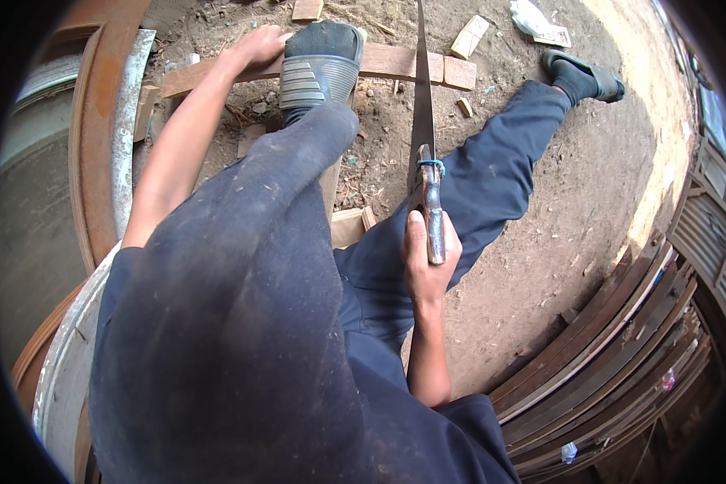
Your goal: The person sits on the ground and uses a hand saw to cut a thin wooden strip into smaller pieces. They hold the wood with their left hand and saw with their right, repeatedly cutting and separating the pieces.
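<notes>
My right hand is closed round the worn handle of a handsaw. Blue cord is tied where handle meets blade, and the long blade points away from me, crossing over a wooden plank. A line runs across the plank just right of the blade. My left hand grips the plank left of my foot, its fingertips partly hidden. My left foot, in a grey slide sandal, presses on the plank. Whether the saw teeth touch the wood I cannot tell.
Wood offcuts and a white plastic bag lie on the dirt ground. My right leg stretches out to the right. Long boards are stacked at the lower right. A wooden frame stands at the left.
</notes>
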`<state>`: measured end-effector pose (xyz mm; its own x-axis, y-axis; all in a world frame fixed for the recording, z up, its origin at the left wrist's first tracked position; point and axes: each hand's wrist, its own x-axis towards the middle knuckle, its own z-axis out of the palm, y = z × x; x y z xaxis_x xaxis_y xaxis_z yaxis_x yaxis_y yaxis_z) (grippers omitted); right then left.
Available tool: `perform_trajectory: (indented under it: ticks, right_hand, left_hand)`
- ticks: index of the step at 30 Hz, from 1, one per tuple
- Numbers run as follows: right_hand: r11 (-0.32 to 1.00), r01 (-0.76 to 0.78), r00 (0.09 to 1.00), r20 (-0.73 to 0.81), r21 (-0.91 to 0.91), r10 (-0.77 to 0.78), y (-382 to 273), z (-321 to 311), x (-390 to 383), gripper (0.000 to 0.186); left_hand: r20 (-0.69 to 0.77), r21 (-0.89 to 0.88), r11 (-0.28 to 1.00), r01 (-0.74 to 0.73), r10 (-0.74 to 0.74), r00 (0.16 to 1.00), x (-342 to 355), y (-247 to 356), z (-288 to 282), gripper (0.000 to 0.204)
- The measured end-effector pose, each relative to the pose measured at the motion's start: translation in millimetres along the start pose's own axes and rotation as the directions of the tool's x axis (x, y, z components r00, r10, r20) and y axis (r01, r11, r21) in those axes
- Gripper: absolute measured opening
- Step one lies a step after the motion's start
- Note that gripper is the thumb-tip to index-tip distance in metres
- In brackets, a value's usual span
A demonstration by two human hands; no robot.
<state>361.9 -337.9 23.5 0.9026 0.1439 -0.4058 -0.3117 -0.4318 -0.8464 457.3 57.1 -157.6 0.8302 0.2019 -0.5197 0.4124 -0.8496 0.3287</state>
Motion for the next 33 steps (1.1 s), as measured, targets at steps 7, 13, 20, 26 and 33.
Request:
perform_trajectory:
  ticks: [7, 13, 20, 26, 33]
  right_hand:
    - [0.995, 0.092, 0.996, -0.007, 0.033, -0.092, 16.7, 18.3, 10.7, 0.018]
    - [0.984, 0.180, 0.983, -0.039, 0.002, -0.180, 28.9, 20.6, 35.8, 0.017]
    - [0.983, 0.163, 0.986, 0.001, 0.086, -0.164, 38.8, 28.2, 66.3, 0.017]
    - [0.960, 0.278, 0.960, -0.018, -0.030, -0.279, 39.0, 40.7, 80.7, 0.018]
    - [0.954, 0.289, 0.955, -0.045, -0.086, -0.293, 49.1, 37.3, 66.3, 0.015]
  left_hand:
    - [-0.092, 0.059, 0.998, -0.012, 0.017, 0.996, -0.7, -9.6, 5.2, 0.041]
    - [-0.537, -0.054, 0.980, -0.194, 0.136, 0.833, -40.7, 10.1, 16.9, 0.043]
    - [-0.667, 0.169, 0.959, -0.227, 0.281, 0.690, -50.6, 3.7, 45.9, 0.038]
    - [-0.578, 0.137, 0.979, -0.151, 0.203, 0.790, -39.4, -2.1, 44.1, 0.039]
    - [-0.836, -0.029, 0.949, -0.313, 0.149, 0.528, -53.6, 51.8, 9.8, 0.026]
